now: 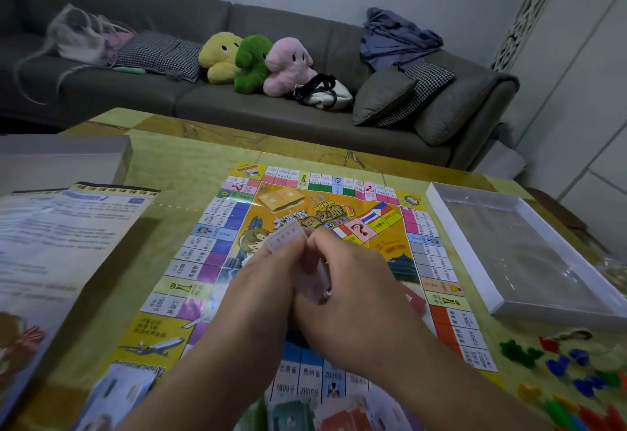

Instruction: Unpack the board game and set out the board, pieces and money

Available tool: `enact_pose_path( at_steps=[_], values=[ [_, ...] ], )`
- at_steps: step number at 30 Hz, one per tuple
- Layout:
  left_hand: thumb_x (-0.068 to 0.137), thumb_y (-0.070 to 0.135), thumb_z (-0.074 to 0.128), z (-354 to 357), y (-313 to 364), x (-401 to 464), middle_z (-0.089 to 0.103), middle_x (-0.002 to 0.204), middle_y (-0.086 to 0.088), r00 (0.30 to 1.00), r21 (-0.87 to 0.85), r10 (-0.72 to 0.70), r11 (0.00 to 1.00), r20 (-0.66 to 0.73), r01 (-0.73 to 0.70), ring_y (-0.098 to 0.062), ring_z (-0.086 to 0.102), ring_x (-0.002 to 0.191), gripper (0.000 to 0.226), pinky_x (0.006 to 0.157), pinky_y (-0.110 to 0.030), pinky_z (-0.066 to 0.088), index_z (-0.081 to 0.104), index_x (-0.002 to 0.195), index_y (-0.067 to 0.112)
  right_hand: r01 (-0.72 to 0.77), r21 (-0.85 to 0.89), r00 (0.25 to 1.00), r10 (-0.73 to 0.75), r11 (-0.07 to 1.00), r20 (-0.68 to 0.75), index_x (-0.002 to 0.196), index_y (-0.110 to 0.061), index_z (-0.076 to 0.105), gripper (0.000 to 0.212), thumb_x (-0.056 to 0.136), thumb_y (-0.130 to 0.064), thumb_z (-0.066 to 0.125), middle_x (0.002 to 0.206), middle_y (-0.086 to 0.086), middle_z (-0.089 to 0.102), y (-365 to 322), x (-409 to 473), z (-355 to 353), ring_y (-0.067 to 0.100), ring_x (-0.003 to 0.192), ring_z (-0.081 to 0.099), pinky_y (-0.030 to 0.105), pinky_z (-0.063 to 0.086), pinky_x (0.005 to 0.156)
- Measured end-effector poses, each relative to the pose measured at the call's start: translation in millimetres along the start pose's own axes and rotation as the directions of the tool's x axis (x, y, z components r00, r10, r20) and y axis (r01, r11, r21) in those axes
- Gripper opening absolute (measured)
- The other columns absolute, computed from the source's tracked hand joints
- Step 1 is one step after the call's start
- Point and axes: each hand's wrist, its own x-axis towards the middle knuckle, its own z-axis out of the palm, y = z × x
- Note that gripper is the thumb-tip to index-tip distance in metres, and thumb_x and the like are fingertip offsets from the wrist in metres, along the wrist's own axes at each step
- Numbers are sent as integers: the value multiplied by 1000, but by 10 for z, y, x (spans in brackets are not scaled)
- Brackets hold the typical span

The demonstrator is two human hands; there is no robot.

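Left hand (268, 281) and right hand (353, 281), pressed side by side at centre frame, together pinch a small pale paper bundle (283, 237) over the game board (217, 244), which lies flat on the table (176, 155). Plastic pieces (559, 373) at 4 o'clock; clear lid (515, 247) at 3 o'clock; game box (51, 233) at 9 o'clock; sofa (237, 104) at 12 o'clock.

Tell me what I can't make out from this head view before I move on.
- Small packet pinched by the left hand and right hand: blurred, mostly hidden by the fingers.
- Board middle and near edge: covered by both forearms.
- Red thing on the board: mostly behind the right hand.
- Coloured pieces: blurred, cut off by the right edge.
- Sheet print: too blurred to read.
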Motion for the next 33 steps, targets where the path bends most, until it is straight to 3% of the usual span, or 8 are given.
enact_pose_path(
  at_steps=[3,6,9,15,20,27,30,33],
  values=[
    [92,37,68,0,96,87,81,101,-3,999,77,-9,997,-41,12,-25,76,100,22,88,-43,57,76,110,27,-38,-62,999,38,997,-1,92,-31,55,16,92,-28,71,89,-13,63,77,233,2,5,79,62,21,48,59],
    [71,42,81,-59,153,161,72,116,-1,998,164,-4,986,-68,15,-21,69,105,50,92,-42,55,68,118,29,-155,-165,987,145,974,-68,87,-25,54,17,94,-26,69,98,-6,66,444,762,-22,14,84,65,29,51,61],
    [86,18,76,-154,152,233,72,112,2,993,175,22,985,-117,-1,-18,68,99,27,82,-38,56,68,111,27,-235,-250,971,215,939,-106,95,-21,58,14,89,-21,71,114,7,64,948,1354,41,21,89,61,27,46,59],
    [62,21,73,-230,156,315,78,100,-9,986,137,34,991,-164,-11,-28,73,99,34,95,-56,57,74,96,24,-286,-315,947,218,905,-234,101,-20,59,21,90,-18,76,117,8,60,1412,1880,208,22,99,56,35,55,68],
    [52,21,66,-229,210,320,79,94,-7,976,138,48,990,-211,-19,-28,74,97,35,94,-54,58,74,86,23,-312,-447,949,296,839,-106,106,-26,60,27,98,-51,64,120,6,55,1608,1899,328,29,121,47,43,47,95],
    [83,1,64,-394,422,254,78,94,-12,958,163,111,984,-265,-69,-33,75,97,15,90,-48,59,72,80,14,-225,-229,930,139,947,-340,97,-13,68,17,98,-14,51,110,11,60,1232,1392,25,31,113,50,42,42,90],
    [89,7,63,-544,554,151,75,86,-7,954,209,145,974,-262,-91,-24,75,84,9,78,-35,59,69,85,13,-86,-200,970,37,976,-239,95,-15,67,15,91,-4,57,99,3,62,712,854,6,22,97,57,33,41,71],
    [101,1,49,-796,623,-16,72,85,-7,938,303,187,948,-292,-94,-18,67,67,26,62,-27,54,67,87,13,39,-176,999,-40,984,-6,103,-20,67,18,94,-7,59,102,-4,65,148,227,239,13,94,59,25,44,71]
  ],
)
